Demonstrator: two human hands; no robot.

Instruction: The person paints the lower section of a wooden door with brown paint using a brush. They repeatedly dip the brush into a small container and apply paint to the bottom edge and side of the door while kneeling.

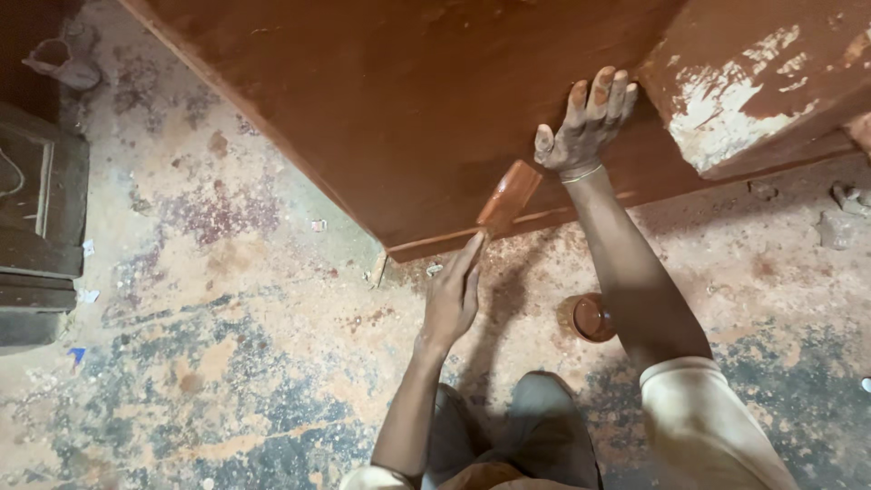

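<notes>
Left hand [451, 299] grips brush [506, 198] handle, bristles on red-brown panel [399, 100] lower edge, while right hand [585, 122] presses flat, fingers spread, likely steadying it (paint tin [592, 318] on floor by knee).

Stained workshop floor in dim light

A rough concrete floor [227, 363], blotched red-brown and grey, fills the lower frame; dark wooden furniture [36, 227] stands at the left edge, and rubble bits [844, 213] lie at the right edge.
</notes>
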